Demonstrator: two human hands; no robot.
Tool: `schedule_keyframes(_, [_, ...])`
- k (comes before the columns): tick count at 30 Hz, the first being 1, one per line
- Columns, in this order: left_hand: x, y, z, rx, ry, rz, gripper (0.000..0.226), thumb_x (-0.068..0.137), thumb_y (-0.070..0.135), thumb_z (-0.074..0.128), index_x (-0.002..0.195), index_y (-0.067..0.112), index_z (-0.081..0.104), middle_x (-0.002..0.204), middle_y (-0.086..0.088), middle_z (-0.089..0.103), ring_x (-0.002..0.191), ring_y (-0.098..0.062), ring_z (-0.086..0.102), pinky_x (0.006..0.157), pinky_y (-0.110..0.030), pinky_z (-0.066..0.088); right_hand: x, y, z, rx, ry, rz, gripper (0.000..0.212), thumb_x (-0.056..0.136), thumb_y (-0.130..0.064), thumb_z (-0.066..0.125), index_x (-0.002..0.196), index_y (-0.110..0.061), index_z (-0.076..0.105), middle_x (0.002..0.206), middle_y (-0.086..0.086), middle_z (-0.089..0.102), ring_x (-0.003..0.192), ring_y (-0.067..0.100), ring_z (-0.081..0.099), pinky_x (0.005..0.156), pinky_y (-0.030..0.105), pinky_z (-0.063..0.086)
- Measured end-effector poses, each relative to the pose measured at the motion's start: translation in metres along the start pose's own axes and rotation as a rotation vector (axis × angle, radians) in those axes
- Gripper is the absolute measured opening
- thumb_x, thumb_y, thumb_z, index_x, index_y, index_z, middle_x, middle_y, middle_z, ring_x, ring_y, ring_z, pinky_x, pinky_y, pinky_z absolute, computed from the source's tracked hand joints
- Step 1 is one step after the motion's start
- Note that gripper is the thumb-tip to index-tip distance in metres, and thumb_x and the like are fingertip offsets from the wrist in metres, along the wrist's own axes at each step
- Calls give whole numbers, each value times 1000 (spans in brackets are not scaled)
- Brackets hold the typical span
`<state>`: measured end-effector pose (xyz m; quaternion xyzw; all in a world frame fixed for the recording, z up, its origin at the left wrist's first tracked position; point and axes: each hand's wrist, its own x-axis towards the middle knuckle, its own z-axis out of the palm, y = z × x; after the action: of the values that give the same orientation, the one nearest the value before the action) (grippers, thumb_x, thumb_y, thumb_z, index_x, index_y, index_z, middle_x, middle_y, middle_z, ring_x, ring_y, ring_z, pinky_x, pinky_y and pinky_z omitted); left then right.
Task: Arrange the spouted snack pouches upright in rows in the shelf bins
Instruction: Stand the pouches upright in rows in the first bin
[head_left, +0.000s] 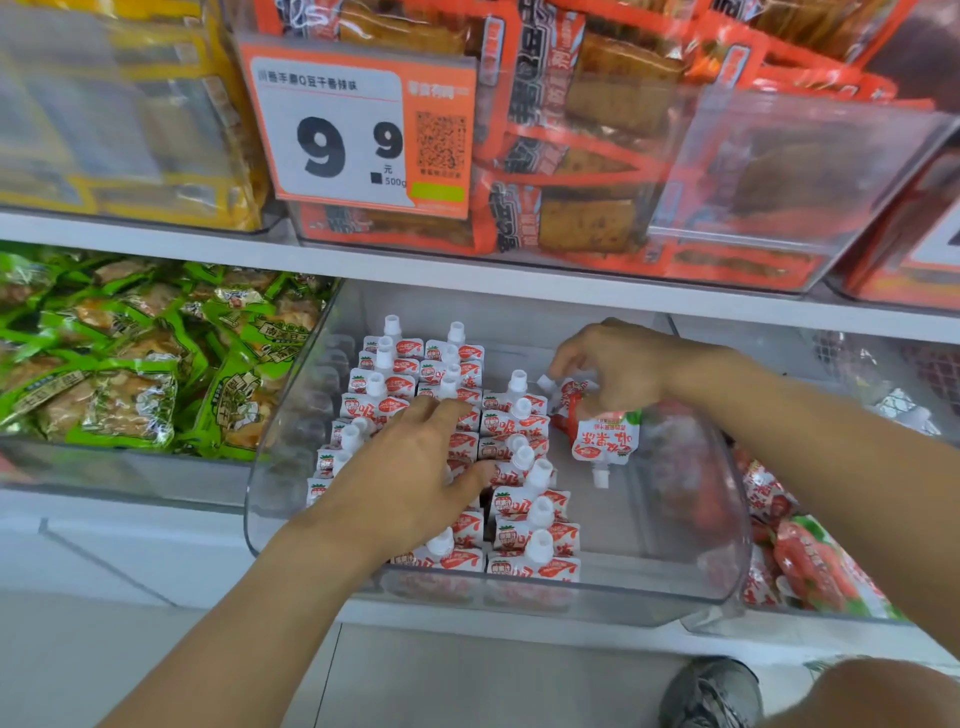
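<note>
A clear plastic shelf bin (691, 597) is sitting on the lower shelf, and red-and-white strawberry spouted pouches (524, 512) are standing upright in it in three rows, filling its left and middle part, their white caps pointing up. The left hand (410, 467) is lying palm down on top of the left and middle rows, its fingers stretched out and spread, pressing on the pouch tops without curling round any of them. The right hand (618, 364) is hovering over the bare right part of the bin with its fingers curled, pinching pouches: one held pouch (605, 441) is hanging upside down from its grip, spout pointing down, and another pouch (566, 395) is poking out to the left of the fingers, cap tilted toward the rows. The two hands are working apart from each other, the third row lying between them.

To the right, a neighbouring clear bin (737, 629) is holding a loose heap of the same strawberry pouches (800, 556). To the left, green snack packets (130, 364) are lying piled in another bin. On the shelf above, orange tofu-snack packs (587, 156) are stacked behind a price tag (358, 130) reading 9.9.
</note>
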<state>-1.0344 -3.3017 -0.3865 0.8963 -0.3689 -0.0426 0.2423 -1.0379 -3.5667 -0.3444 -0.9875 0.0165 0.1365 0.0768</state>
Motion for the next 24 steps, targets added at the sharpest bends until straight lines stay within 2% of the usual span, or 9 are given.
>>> schedule_keyframes(4, [0,1,0,-3,-11,-11,64,90,55,54,144,26,35,141,2,44,125,-17,48,99,-32,43,-15,6,4,-186,-98,17,57,69,-30,85,121,-23,62,103,-3,59,105,21,56,82,31,49])
schedule_keyframes(6, [0,2,-1,0,-16,-18,64,90,55,55,143,26,36,140,2,45,123,-17,49,98,-33,45,-18,5,10,-314,-73,-30,47,76,-27,78,119,-20,60,107,3,57,106,24,52,82,37,50])
schedule_keyframes(9, [0,2,-2,-5,-18,-35,63,89,54,56,143,27,37,138,2,46,120,-18,52,96,-33,47,-21,2,14,-318,-34,-54,26,78,-19,72,102,-14,62,101,6,55,98,26,53,78,40,51])
schedule_keyframes(11, [-1,3,-3,-8,-14,-39,63,89,54,56,143,27,38,137,1,47,118,-18,53,95,-33,47,-29,-1,13,-287,-52,-56,23,79,-16,71,98,-11,59,95,5,60,91,25,54,77,38,49])
schedule_keyframes(14, [-3,4,-4,-5,-5,-45,62,89,53,58,142,27,40,138,1,46,118,-19,53,96,-33,47,-47,-6,13,-307,-59,-80,23,86,-23,67,102,-16,52,84,-2,53,83,23,52,69,34,45])
schedule_keyframes(17, [-4,7,-5,-16,61,-34,59,89,50,59,139,22,44,135,1,46,118,-18,52,95,-33,47,-70,-10,13,-357,5,-106,29,92,-32,61,115,-18,50,97,1,57,90,25,57,70,35,47])
schedule_keyframes(19, [-6,13,-8,-61,133,-19,52,89,47,60,134,22,49,132,4,48,118,-16,51,95,-31,46,-89,-11,12,-449,103,-140,35,96,-38,54,125,-19,52,114,3,55,108,25,54,85,40,49])
schedule_keyframes(21, [-9,20,-11,-125,191,4,44,89,44,61,127,25,55,127,8,51,118,-12,51,97,-28,43,-107,-12,11,-469,224,-135,38,97,-41,49,129,-19,51,120,2,50,112,24,48,94,39,46])
schedule_keyframes(24, [-14,33,-13,-256,225,4,34,88,44,63,119,30,60,118,16,57,109,-2,53,93,-20,42,-130,-20,4,-298,329,-81,35,96,-40,52,122,-17,47,109,0,40,100,24,48,83,36,43])
